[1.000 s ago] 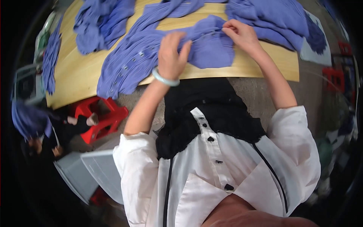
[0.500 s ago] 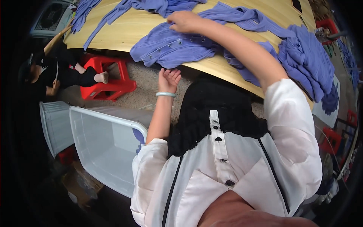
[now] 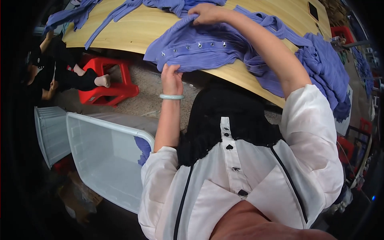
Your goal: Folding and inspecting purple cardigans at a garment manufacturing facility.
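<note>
Purple knit garment with a row of snap studs droops over the bench edge; left hand pinches its near hem, right hand grips its far side. Soft, light, floppy—best held by edges.

A long pale wooden table spans the top. Below it lies speckled grey floor with a red plastic stool. Two translucent plastic bins stand at left; another red stool sits far right.
</note>
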`<state>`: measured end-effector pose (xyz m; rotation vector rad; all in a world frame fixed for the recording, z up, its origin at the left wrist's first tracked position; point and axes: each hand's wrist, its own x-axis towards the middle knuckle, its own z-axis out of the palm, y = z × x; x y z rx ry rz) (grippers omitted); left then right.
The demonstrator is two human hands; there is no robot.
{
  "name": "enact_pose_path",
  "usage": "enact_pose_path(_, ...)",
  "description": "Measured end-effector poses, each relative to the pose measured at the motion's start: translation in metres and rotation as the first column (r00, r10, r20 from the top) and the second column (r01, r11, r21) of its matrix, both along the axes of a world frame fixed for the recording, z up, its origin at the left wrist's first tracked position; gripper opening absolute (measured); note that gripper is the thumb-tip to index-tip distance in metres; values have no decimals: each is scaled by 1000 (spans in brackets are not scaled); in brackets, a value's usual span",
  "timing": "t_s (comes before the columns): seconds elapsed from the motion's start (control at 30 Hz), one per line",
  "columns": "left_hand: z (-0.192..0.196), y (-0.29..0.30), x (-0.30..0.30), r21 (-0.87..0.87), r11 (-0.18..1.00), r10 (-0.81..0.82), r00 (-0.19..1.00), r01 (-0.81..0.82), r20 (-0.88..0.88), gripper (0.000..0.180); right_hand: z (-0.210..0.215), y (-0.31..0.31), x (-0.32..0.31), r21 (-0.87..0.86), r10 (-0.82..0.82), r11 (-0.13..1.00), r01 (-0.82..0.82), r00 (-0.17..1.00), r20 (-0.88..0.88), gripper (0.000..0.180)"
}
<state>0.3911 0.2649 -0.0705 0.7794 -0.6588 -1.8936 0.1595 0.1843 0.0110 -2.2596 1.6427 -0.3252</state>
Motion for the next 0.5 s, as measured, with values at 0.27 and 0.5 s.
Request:
enact_pose_path(0.27,57,-19,-45,-189,923,-347,937,336,-27,28,127,73,-55,-270,-273,884,382,890,365,27)
enact_pose_path(0.5,54,7,-119,-260,641,-653,691,722,311,82,208,136,-69,-548,-132,777,310,931,340,13)
